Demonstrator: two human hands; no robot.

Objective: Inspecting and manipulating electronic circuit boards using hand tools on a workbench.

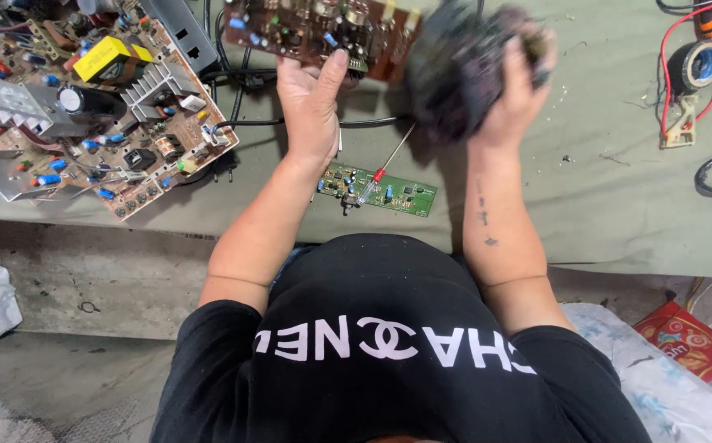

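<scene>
Now | L hand (311,102) grips brown board (315,31) edge, held over table (602,197) | R hand (511,90) closed on blurred dark brush (462,66) at board's R end | cleaning looks midway | green board (380,190), screwdriver (384,164) lie untouched below.

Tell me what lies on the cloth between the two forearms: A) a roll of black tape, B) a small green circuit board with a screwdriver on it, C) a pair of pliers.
B: a small green circuit board lies there, with a red-handled screwdriver resting across it.
</scene>
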